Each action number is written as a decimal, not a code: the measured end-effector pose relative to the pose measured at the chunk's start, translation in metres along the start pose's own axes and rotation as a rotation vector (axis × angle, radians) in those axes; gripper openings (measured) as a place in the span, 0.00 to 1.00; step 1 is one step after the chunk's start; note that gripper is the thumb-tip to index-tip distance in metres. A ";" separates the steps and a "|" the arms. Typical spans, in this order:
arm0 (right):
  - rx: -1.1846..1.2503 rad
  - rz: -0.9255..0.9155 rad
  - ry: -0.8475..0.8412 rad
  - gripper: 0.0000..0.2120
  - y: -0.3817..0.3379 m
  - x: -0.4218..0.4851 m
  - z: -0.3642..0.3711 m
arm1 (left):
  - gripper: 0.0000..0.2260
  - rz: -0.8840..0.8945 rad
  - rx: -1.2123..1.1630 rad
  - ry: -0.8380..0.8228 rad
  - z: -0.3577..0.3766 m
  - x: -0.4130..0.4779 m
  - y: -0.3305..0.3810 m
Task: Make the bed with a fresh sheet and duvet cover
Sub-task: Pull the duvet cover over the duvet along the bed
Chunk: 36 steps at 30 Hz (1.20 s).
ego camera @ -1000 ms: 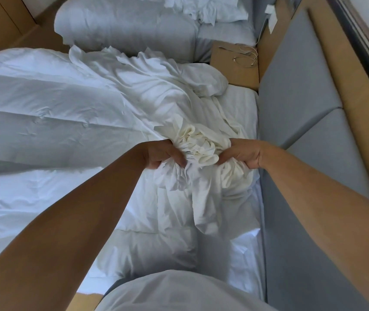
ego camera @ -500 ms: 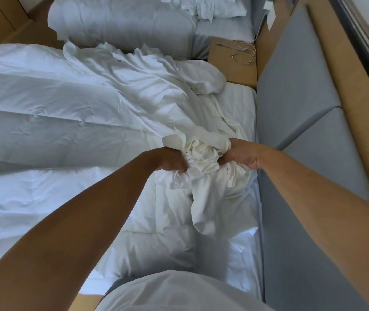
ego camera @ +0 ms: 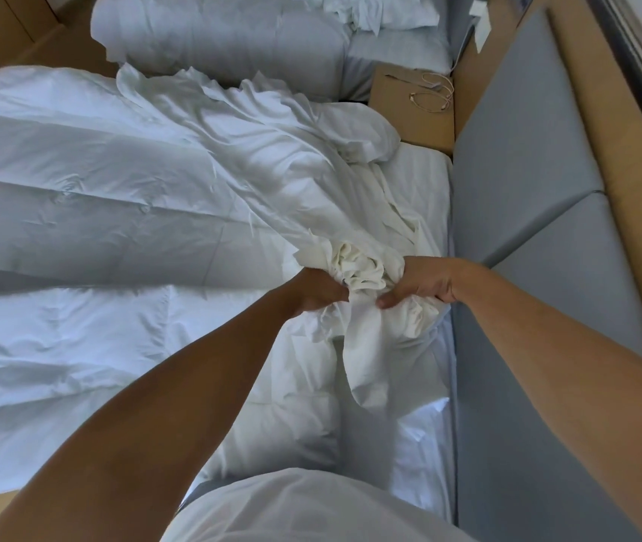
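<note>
Bed [ego camera: 424,181]: duvet cover [ego camera: 358,264] bunched between gripping hands [ego camera: 366,287].

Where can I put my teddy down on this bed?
The duvet left of the crumpled cover is free. So is the bare sheet strip between that cover and the grey headboard, and the near part of the wooden table beside the cable. It is crowded where the left hand and right hand grip the bunched cover.

bedroom, two beds [ego camera: 421,189], padded headboard [ego camera: 522,150]
</note>
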State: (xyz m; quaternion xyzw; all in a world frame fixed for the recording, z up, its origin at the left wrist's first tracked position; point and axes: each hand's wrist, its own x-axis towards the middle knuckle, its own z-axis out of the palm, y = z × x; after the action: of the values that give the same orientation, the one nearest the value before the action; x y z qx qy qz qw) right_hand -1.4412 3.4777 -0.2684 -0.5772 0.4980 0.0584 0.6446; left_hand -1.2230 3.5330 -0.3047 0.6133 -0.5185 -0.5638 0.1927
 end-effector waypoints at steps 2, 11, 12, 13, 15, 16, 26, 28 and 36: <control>-0.009 0.013 -0.021 0.30 0.004 -0.001 0.001 | 0.11 -0.014 -0.042 -0.044 -0.002 -0.003 -0.001; -0.075 -0.077 0.092 0.19 0.006 -0.006 -0.003 | 0.09 0.004 -0.048 -0.214 0.008 -0.013 -0.003; -0.212 -0.073 0.099 0.16 0.007 -0.009 -0.003 | 0.11 0.007 0.070 -0.251 0.010 -0.013 -0.008; -0.383 -0.062 0.108 0.14 0.009 -0.010 -0.002 | 0.12 0.002 0.178 -0.295 0.014 -0.014 -0.012; -0.848 0.012 0.135 0.09 0.012 -0.012 0.002 | 0.11 0.024 0.359 -0.384 0.025 -0.019 -0.021; -1.105 0.023 0.161 0.07 0.014 -0.013 0.006 | 0.04 0.024 0.393 -0.436 0.033 -0.023 -0.026; -1.954 -0.547 0.217 0.13 0.042 -0.044 0.030 | 0.18 -0.301 -0.387 -0.991 0.045 -0.024 -0.026; -1.932 -0.638 0.276 0.13 0.040 -0.047 0.034 | 0.16 -0.315 -0.330 -0.889 0.065 -0.024 -0.024; -1.240 -0.340 1.097 0.21 0.087 -0.064 0.087 | 0.16 -0.057 -0.344 -0.445 0.134 -0.036 -0.042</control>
State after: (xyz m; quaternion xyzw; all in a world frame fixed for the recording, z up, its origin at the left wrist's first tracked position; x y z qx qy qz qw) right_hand -1.4797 3.6085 -0.2969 -0.8401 0.5246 -0.0651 -0.1218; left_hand -1.3186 3.6265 -0.3604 0.4473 -0.4273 -0.7694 0.1594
